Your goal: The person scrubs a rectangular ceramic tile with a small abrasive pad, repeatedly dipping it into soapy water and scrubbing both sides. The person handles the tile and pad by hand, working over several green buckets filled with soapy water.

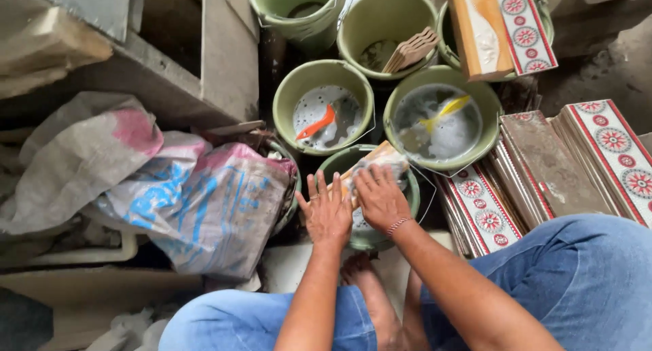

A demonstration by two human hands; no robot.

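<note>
A long tan tile [372,161] smeared with grey-white slurry rests across the rim of the nearest green bucket [414,201]. My right hand [380,198] lies flat on the tile, fingers spread over its wet face. My left hand [326,212] is flat beside it on the tile's near left end, fingers apart. A bracelet shows at my right wrist. My bare feet [370,290] sit below the bucket, between my jeans-clad knees.
Several other green buckets stand behind: one with slurry and an orange scoop [316,123], one with a yellow scoop [445,110], one holding wooden pieces [409,50]. Stacked red-patterned tiles [611,147] lie at right, crumpled sacks [197,201] at left.
</note>
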